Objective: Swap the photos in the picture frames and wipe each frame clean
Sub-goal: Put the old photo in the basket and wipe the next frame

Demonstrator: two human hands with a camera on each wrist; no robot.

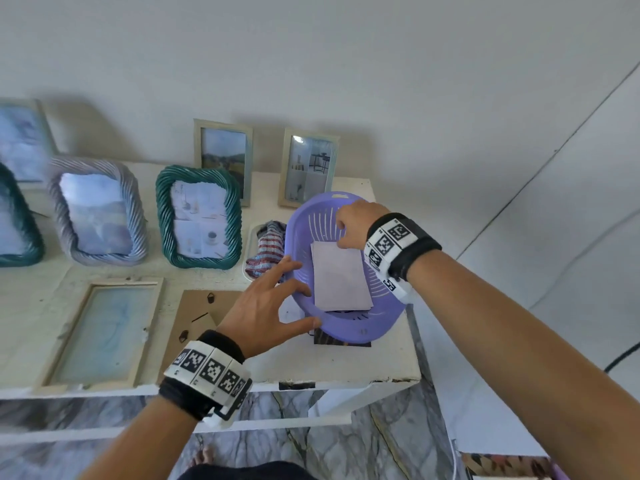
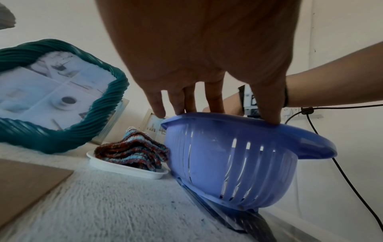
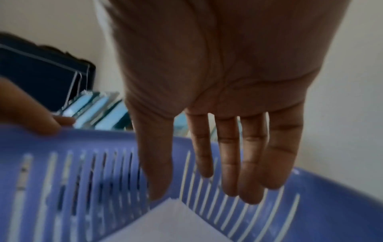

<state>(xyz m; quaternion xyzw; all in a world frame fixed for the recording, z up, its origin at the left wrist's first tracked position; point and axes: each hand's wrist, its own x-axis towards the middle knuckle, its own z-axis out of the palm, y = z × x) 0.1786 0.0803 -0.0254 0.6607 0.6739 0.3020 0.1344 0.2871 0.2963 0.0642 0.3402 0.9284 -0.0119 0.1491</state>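
At the desk's point(image 1: 346, 362) right front corner, the basket point(image 1: 349, 327) sits tilted on a dark photo point(image 1: 341, 341) lying flat beneath it. My left hand point(image 1: 266, 306) is spread wide, its fingers point(image 2: 267, 104) straight and pressing on the near rim; they hold nothing. My right hand point(image 1: 353, 225) reaches inside the basket, fingers point(image 3: 248, 172) extended and nearly straight, tips close to the far corner of the prints point(image 1: 341, 275) stacked face down there. Whether the thumb already touches the top sheet I cannot tell; no grip is closed yet.

Judged step: take a fresh print for the open frame point(image 1: 104, 330), which lies flat at the front edge with its backing point(image 1: 194, 317) removed beside it. To do this well, I keep the left hand steady on the rim so the basket does not rock on the photo below, slide the thumb under one corner, and peel a single sheet, holding it by its edges to avoid smudges. The cloth point(image 1: 266, 249) waits on its dish point(image 2: 128, 168) just left of the basket, ready for wiping. Other frames stand along the back edge, among them the green one point(image 1: 199, 216).
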